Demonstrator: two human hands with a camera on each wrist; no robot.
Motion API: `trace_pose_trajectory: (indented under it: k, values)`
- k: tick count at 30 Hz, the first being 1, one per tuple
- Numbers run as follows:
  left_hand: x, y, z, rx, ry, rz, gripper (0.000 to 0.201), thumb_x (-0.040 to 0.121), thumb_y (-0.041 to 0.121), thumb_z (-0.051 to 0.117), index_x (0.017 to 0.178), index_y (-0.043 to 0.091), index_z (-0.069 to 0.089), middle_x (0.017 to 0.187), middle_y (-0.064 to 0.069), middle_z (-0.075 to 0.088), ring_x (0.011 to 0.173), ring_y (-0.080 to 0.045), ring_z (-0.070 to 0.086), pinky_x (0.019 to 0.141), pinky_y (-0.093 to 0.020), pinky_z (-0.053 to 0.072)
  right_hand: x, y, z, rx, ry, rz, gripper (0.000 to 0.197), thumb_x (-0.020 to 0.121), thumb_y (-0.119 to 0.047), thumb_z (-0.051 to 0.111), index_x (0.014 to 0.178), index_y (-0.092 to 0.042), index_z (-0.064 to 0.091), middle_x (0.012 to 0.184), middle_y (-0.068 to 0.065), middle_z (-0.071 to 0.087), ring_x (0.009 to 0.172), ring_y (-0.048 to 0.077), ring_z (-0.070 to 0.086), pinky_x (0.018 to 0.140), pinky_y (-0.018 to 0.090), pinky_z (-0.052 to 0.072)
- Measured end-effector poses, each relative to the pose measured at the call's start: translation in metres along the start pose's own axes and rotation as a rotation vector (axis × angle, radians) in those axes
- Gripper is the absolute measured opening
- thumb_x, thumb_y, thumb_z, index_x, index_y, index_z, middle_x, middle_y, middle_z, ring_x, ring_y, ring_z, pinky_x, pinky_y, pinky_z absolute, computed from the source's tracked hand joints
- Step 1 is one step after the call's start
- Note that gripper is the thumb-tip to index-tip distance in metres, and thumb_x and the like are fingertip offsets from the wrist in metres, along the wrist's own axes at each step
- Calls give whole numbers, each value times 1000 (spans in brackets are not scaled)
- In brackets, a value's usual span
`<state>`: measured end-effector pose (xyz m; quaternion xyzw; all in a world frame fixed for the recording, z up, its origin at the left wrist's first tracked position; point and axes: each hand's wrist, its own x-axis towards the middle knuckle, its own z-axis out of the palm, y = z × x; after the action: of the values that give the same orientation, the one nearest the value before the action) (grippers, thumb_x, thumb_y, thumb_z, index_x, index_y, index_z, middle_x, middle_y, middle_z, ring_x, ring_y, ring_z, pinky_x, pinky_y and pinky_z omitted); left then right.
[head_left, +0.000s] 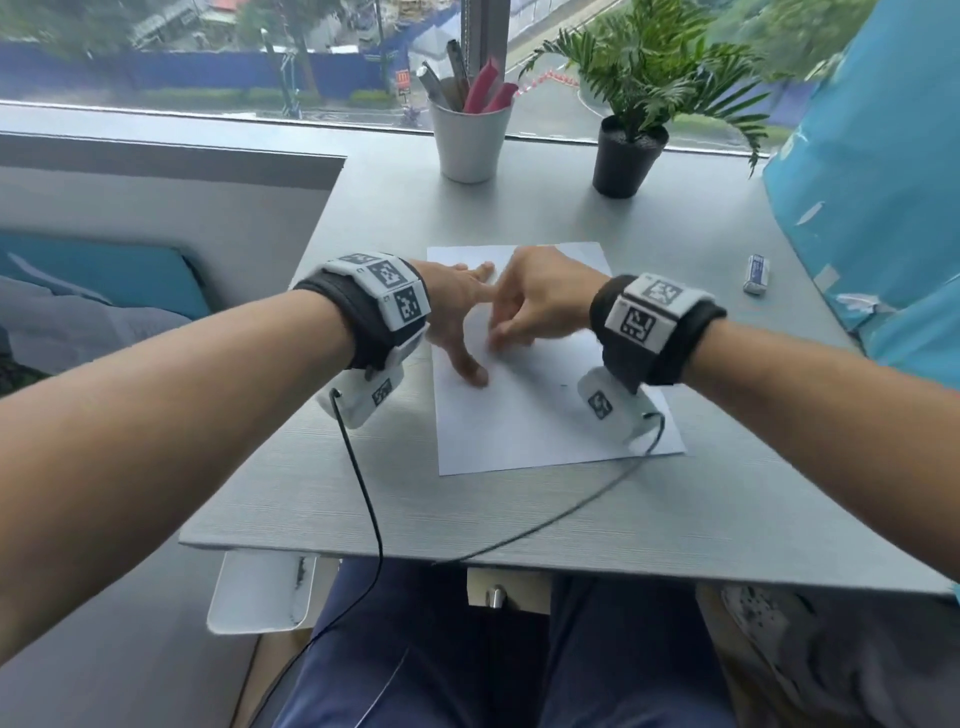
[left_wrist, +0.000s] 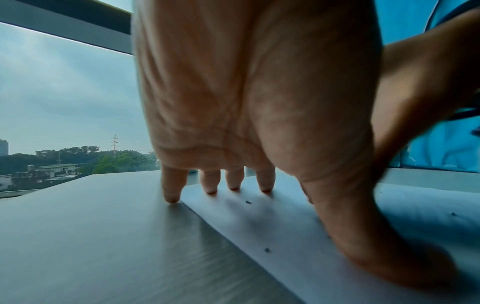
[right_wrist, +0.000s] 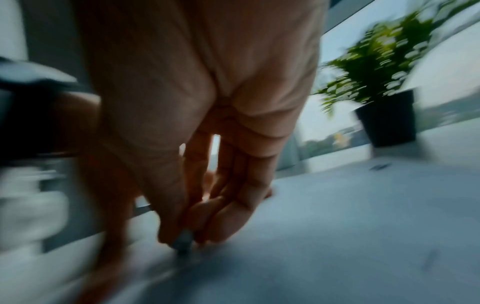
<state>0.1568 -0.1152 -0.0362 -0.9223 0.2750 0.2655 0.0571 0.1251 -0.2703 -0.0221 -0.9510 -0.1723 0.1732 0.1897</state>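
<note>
Status: left hand (head_left: 457, 306) is flat and spread, holding down the white rectangular sheet of paper (head_left: 530, 426). Left wrist view shows thumb and three fingertips (left_wrist: 235, 185) on the sheet, little finger just off its left edge on the grey wood-grain counter (head_left: 311, 493). It grips nothing. Right hand (head_left: 540, 301) is right beside the left, over the sheet's upper middle. Its fingers are curled, thumb and fingertips pinching a small grey stub (right_wrist: 183, 242) tip-down on the sheet. Too blurred to say eraser or pencil end. Blur on that hand reads as a fast stroke; my guess is rubbing.

Progress, judged: mid-job. Sheet lies mid-counter and looks blank in the head view, bar one tiny dark mark toward its right side. Small dark crumbs (left_wrist: 248, 202) are scattered on the sheet near the left hand, not brushed off. So most of the rubbing looks done. Left to do: finish the patch under the right hand, clear the crumbs. The patch itself is hidden by the hand.

Containers:
- White tapered pot (head_left: 470, 145) beyond the sheet's far edge, holding grey pens and two red sticks (head_left: 485, 85), all leaning.
- Black round pot (head_left: 626, 156) beyond the sheet's far right corner, holding a green fern-like plant (head_left: 649, 67).

White block eraser in a blue-and-white sleeve (head_left: 757, 274) lies right of the sheet, well apart, untouched.
</note>
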Motion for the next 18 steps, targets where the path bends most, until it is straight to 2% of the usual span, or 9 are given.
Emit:
trace_pose_trajectory:
  k: [1,3,6,9,11,13,14,16,18]
  values:
    - [0,1,0,17,-13,-22,121,60,75,77,156,46,9,168,4,-7,154,-21,1,122,-54,15,7,10,-9,21,57,55,7,69,-21,83,69,-19,76,61,-2,69,51,5,60,50,17,46]
    - [0,2,0,38,-22,-47,127,62,74,76,156,45,-5,167,6,-12,154,-21,-2,122,-56,14,20,25,-21,34,197,150,8,68,-20,83,68,-17,75,59,-1,68,48,5,57,53,19,44]
    - [-2,4,-2,39,-21,-53,125,63,72,77,158,40,3,168,6,-8,154,-20,1,122,-54,15,15,10,-1,-47,214,97,10,72,-15,77,66,-19,71,65,-4,63,58,8,56,49,15,38]
    - [-3,5,-4,39,-11,-32,115,63,69,80,156,34,23,167,8,3,154,-20,8,122,-49,17,-4,-8,14,-43,55,-22,4,72,-16,77,70,-17,74,69,-8,61,61,5,57,53,17,44]
    - [-2,5,-3,48,-29,-37,122,62,71,80,157,40,11,168,8,-6,154,-20,2,122,-52,15,3,4,-4,-16,54,44,5,70,-18,80,70,-17,76,61,-4,67,53,6,60,52,18,47]
    - [-2,7,-2,54,-32,-54,127,63,70,80,157,44,-2,167,7,-12,154,-20,0,122,-55,16,15,20,-21,22,165,151,7,70,-18,81,67,-17,75,56,-1,67,48,6,59,54,20,45]
    - [-3,8,-2,56,-29,-63,128,64,70,80,157,44,-4,167,6,-12,154,-20,1,121,-55,17,19,23,-22,10,215,168,6,71,-17,80,68,-16,75,58,-1,67,51,7,60,56,20,44]
    - [-5,10,-4,59,-22,-62,125,62,71,80,157,43,4,168,6,-3,154,-22,8,121,-53,20,13,8,-7,-58,220,114,3,73,-16,78,72,-15,75,69,-1,67,68,12,63,61,22,45]
    - [-7,11,-5,49,-9,-46,113,59,70,82,153,38,29,164,3,16,149,-25,22,119,-46,26,-5,-13,12,-74,124,-5,4,73,-16,78,72,-14,74,73,-4,63,77,13,63,62,24,50]
